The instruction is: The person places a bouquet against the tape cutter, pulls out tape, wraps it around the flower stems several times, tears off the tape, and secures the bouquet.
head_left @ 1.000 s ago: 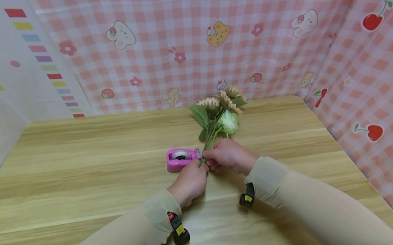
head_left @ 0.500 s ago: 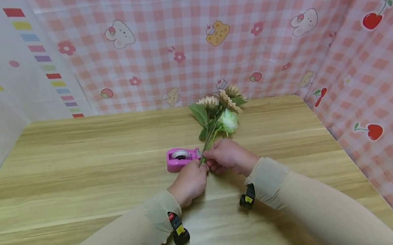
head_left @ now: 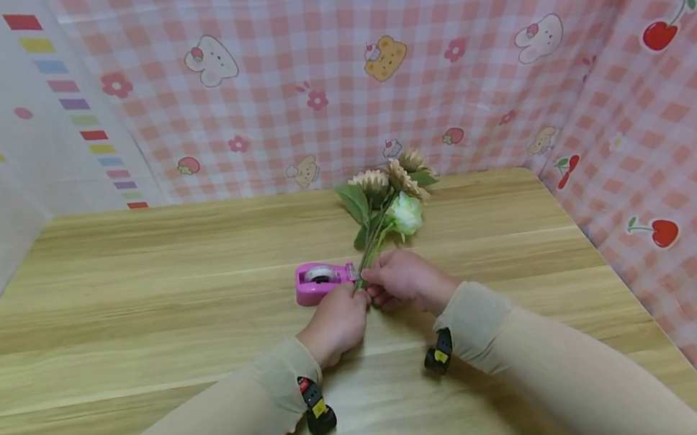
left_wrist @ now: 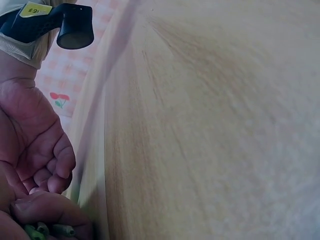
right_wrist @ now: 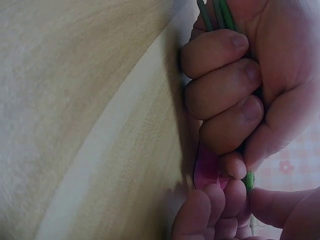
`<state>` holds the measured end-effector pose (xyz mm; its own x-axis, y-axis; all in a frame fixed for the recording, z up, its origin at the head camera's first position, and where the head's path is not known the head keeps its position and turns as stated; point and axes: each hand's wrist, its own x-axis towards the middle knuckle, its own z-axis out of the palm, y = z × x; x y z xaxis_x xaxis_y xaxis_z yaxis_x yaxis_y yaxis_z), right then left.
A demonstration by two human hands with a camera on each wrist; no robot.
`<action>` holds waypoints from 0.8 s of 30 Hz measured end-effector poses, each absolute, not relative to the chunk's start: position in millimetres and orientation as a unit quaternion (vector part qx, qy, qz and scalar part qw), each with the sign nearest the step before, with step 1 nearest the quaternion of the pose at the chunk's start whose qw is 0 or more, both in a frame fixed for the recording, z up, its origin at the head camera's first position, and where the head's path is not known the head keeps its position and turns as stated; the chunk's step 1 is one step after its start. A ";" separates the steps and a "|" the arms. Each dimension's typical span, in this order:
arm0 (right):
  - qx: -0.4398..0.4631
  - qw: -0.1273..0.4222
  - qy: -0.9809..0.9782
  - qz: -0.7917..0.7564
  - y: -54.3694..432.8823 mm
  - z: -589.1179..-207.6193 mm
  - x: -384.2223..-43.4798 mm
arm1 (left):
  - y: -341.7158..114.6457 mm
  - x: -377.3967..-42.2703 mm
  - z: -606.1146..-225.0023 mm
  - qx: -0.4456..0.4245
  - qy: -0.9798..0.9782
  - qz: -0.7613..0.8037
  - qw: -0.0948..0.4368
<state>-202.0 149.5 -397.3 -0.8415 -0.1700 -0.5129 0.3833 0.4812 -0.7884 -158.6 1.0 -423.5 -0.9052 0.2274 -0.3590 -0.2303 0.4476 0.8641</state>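
"Several flowers [head_left: 403,180] in one bunch; where exactly?"

"Right of centre, over the far part of the tabletop [head_left: 136,294], heads pointing far and right, stems [head_left: 372,240] slanting back near and left."

"How are they held?"

"Left hand [head_left: 338,320] wrapped round the stem ends; right hand [head_left: 410,279] pinching the stems just beyond it."

"What could go wrong?"

"I'd worry about both grips loosening together: the stems could fan apart. Whether anything binds them is hidden. Also, the pink tape dispenser [head_left: 315,294] sits just left of the stems, beside the left hand, so a careless leftward sweep might knock it."
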 end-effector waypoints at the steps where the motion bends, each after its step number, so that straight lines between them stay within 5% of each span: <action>1: 0.067 0.275 0.814 -0.508 149.8 -397.4 -201.9 | 1.3 -158.5 -423.5 0.000 0.824 0.524 0.217; 24: 0.049 0.223 0.842 -0.489 152.0 -400.6 -200.0 | 0.2 -159.8 -423.1 0.019 0.836 0.504 0.215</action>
